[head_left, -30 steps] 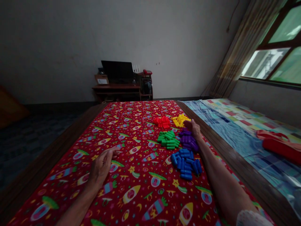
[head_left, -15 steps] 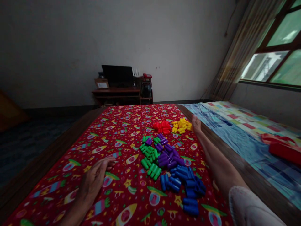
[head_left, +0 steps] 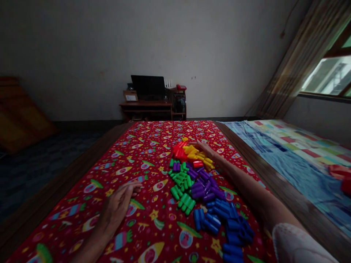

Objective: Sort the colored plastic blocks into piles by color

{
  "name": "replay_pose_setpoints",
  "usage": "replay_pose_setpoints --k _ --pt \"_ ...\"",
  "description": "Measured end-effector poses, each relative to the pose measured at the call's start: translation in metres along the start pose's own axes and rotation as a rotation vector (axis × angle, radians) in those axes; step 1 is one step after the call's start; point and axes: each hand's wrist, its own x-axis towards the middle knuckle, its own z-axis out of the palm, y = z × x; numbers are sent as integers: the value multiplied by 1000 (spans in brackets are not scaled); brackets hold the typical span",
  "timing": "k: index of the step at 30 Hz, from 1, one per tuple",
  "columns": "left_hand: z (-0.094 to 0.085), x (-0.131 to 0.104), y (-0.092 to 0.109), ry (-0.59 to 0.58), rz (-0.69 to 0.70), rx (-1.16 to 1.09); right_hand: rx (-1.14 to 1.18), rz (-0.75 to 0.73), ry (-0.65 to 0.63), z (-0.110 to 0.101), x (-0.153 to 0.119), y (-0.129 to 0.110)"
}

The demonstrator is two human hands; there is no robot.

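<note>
The right arm reaches from the near right toward the far side, its forearm passing to the right of the purple pieces and blue pieces. The right hand lies low at the far right side of the yellow pieces, fingers stretched out and pointing left; it grips nothing visible, and whether it touches them is unclear. The left hand is low over the near left of the red patterned cloth, fingers loosely bent, holding nothing, well apart from the pieces.

The yellow pieces lie against the red pieces on their left; one red piece sits at their near edge. Nearer come the green pieces on the left, with a purple pair among them, and the purple ones on the right. The blue ones are nearest. Only cloth separates the left hand from the green group.

A wooden border edges the surface on the right, with checked bedding beyond it. On the far side, a desk carries a monitor and a box.
</note>
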Motion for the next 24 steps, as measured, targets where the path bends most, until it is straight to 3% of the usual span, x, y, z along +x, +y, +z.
replay_pose_setpoints --k 2,6,8,12,15,17,19,21,24 --pt "1 0 -1 5 10 10 28 0 -62 8 8 -4" --pt "1 -1 5 7 26 47 -178 -45 168 4 42 -13" --pt "1 -2 9 -1 33 57 -232 -27 156 7 56 -16" --pt "1 -3 18 -33 37 61 -201 29 -131 45 56 -19" --pt "2 -3 17 -47 37 57 -130 22 -478 82 31 -31" --pt "2 -5 14 -42 19 49 -94 -22 -627 93 11 -44" --pt "1 -7 11 3 4 31 -99 -92 -543 83 -8 -57" --pt "-1 -4 10 91 28 52 -141 -133 -263 55 -23 -61" --pt "1 17 12 202 122 180 -271 -43 171 1 -45 -46"
